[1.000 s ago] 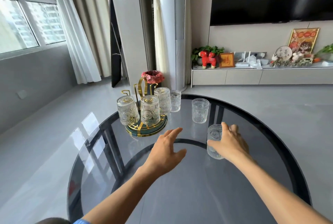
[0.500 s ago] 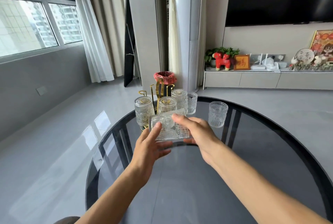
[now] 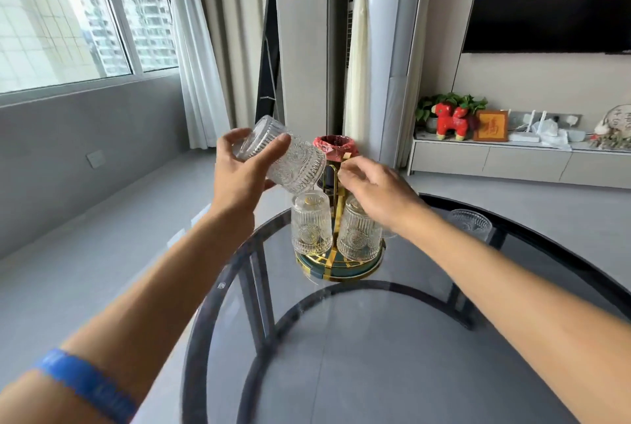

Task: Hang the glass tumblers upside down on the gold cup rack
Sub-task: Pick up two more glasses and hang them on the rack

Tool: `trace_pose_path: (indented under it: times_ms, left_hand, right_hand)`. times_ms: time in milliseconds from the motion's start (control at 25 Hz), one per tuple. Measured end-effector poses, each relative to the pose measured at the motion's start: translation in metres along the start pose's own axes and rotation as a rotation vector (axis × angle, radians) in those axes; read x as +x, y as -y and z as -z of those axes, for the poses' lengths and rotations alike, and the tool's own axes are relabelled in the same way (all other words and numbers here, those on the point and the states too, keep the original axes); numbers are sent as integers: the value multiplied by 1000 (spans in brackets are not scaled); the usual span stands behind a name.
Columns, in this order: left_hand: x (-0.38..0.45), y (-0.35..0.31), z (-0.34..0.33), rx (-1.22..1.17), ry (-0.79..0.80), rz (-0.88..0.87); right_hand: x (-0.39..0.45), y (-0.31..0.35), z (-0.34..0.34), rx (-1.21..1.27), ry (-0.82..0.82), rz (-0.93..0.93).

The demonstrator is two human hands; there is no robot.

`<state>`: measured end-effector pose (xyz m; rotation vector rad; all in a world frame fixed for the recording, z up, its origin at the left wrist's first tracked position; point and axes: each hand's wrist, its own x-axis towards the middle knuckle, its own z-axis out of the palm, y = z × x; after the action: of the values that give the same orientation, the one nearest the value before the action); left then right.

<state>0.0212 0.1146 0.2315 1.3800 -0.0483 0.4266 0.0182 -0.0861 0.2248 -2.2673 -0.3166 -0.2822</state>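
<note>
Round dark glass table bears the gold cup rack; left hand grips a tilted tumbler; right hand pinches the rack's top, fingers curled.

**Clear ribbed glass, gold and teal**

The tumbler in the air is clear glass, pressed with vertical ribs and a round medallion motif. The 2 hung tumblers carry the same ribbing and medallions. The rack is shiny gold on a teal base with gold bands. The round table is smoky grey glass, dark-rimmed. A bright blue band circles the left forearm
</note>
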Motion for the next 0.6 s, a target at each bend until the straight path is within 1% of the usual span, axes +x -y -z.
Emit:
trace_pose_path:
  times_ms: [80, 160, 240, 320, 400, 480, 600]
  left_hand:
    - [29, 2, -1, 136, 4, -35]
    - [49, 12, -3, 264, 5, -96]
    - [65, 24, -7, 344, 14, -123]
    - [77, 36, -10, 382, 37, -110]
    - [85, 46, -14, 406, 65, -82]
    - [87, 53, -19, 427, 104, -65]
    - [89, 60, -24, 525, 155, -100]
  right_hand:
    - [29, -9, -4, -313, 28, 8]
    - [46, -15, -10, -475, 96, 2]
    - [55, -20, -14, -534, 52, 26]
    - [59, -21, -15, -587, -26, 70]
    - [61, -19, -12, -605, -59, 83]
    - [60, -18, -11, -580, -55, 74]
    - [59, -21, -6, -515, -12, 53]
